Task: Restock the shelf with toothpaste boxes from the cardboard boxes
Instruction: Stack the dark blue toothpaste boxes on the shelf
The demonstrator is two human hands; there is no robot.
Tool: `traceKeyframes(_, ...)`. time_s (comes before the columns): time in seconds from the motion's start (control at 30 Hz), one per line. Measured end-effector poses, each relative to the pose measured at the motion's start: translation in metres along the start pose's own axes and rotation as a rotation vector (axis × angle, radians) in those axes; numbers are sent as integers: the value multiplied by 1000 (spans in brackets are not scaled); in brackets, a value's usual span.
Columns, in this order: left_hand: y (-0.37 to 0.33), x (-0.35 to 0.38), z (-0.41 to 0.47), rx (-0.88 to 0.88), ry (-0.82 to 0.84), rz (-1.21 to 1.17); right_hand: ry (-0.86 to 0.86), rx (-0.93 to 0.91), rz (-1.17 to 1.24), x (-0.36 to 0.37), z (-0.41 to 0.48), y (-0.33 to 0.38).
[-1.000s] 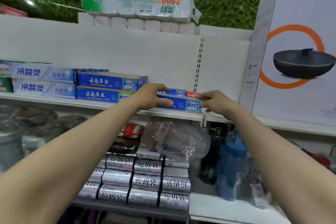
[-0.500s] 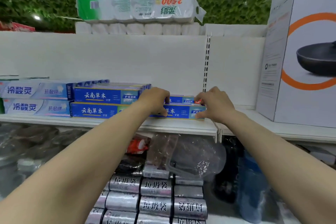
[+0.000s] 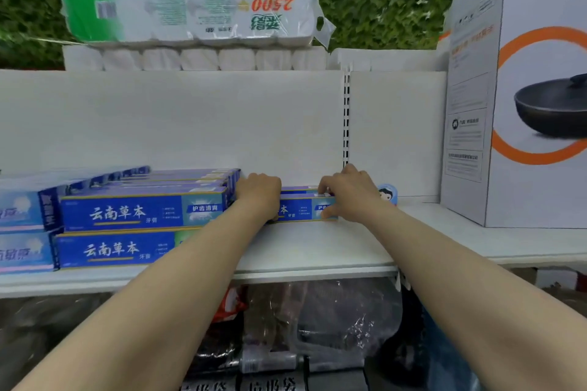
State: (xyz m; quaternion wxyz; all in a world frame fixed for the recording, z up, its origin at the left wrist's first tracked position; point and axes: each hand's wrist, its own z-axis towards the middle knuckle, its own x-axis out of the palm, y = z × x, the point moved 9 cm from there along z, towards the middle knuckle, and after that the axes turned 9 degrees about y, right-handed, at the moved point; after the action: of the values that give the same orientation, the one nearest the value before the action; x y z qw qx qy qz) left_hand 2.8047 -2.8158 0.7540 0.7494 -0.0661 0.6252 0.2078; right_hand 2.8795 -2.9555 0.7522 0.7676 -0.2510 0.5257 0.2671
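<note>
White shelf board (image 3: 317,251) ran across the view, with stacked blue toothpaste boxes (image 3: 139,213) at its left. Just right of them the left hand (image 3: 259,194) curled over one end of a single toothpaste box (image 3: 301,209) lying lengthwise, set well back; the right hand (image 3: 349,197) pinched its other end. Bare board stretched rightward to the pan carton (image 3: 508,105), and forward to the lip
</note>
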Motion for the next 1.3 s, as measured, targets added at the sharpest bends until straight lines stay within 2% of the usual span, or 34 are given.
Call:
traceKeyframes(0.13,-3,-6,-9,6,-16,-84,7,42,68,0,-11,-12)
traceKeyframes(0.33,-23,-36,-56,20,-28,-374,-30,58,124,-35,-63,-42)
traceKeyframes(0.57,-98,-51,-141,38,-5,-605,11,16,253,-56,-152,-75)
traceKeyframes(0.77,-149,-38,-216,13,-6,-687,47,10,283,-59,-240,-105)
traceKeyframes(0.97,-192,15,-270,5,118,-708,199,4,302,-9,-309,-115)
traceKeyframes(1.3,-240,171,-322,-21,434,-750,554,52,356,148,-391,-119)
